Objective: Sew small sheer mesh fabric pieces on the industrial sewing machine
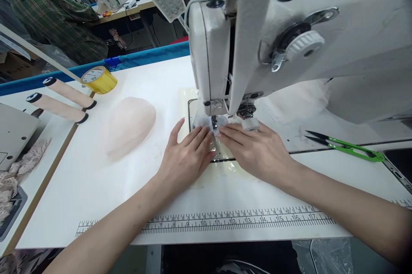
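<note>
While pressing down near the presser foot [214,123] with left grip [188,153] and right grip [264,149], not seen pinching anything: laid open and flat, with fingers nearly straight. Can't tell of any cloth under the fingertips. Maybe partway through some sewing, but can't see any stitches to count as done, or say how much to call left. Can see a pale cloth piece [131,126] lying loose at 9 o'clock from the foot, on the white tabletop [96,188]. Can see more pale cloth [296,98] between 2 and 3 o'clock, and green snips [337,142] at 3 o'clock, untouched.
</note>
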`<state>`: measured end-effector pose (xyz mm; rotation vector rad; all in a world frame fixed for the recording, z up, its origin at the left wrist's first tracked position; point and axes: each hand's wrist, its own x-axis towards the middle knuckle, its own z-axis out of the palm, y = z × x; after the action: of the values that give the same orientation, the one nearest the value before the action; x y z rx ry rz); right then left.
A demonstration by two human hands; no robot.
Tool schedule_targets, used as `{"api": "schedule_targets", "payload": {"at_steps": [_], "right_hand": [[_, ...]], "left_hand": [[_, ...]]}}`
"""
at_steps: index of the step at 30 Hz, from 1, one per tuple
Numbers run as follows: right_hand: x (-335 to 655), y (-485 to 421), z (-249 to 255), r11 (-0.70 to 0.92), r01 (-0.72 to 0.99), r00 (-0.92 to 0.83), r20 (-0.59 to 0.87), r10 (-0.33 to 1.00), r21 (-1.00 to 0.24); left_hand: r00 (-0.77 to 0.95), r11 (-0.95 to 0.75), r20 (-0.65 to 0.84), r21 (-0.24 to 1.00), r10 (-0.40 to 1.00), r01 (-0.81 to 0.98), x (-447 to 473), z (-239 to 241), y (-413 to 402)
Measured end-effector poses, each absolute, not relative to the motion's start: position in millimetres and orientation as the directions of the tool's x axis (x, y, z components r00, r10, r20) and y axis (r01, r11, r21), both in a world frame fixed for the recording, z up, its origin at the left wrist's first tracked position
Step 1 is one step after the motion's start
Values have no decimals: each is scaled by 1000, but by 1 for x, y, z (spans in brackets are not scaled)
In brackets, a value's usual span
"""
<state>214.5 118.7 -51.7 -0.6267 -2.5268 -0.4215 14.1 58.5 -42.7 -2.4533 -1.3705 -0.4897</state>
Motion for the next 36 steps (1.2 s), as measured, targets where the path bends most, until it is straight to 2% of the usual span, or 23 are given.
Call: {"api": "schedule_targets", "payload": {"at_steps": [12, 17, 24, 27, 32, 34, 36], "right_hand": [[212, 124, -53, 816, 538, -779, 494, 385, 212], [213, 125, -50, 817, 537, -776, 502, 382, 209], [217, 126, -45, 818, 544, -776, 480, 408, 185], [219, 126, -42, 814, 545, -782, 474, 406, 202], [220, 126, -39, 833, 532, -775, 482, 408, 151], [220, 126, -39, 840, 523, -773, 496, 395, 146], [221, 126, -39, 848, 510, -769, 518, 375, 143]], "left_hand": [[429, -467, 413, -10, 803, 884, 10, -48, 69], [381, -430, 365, 59, 849, 901, 9, -46, 73], [354, -408, 364, 82, 861, 909, 7, -49, 74], [356, -401, 366, 51, 860, 915, 9, -48, 74], [334, -323, 350, -91, 875, 942, 19, -38, 62], [410, -432, 294, 7, 863, 902, 23, -32, 52], [495, -556, 276, 219, 824, 802, 24, -25, 44]]}}
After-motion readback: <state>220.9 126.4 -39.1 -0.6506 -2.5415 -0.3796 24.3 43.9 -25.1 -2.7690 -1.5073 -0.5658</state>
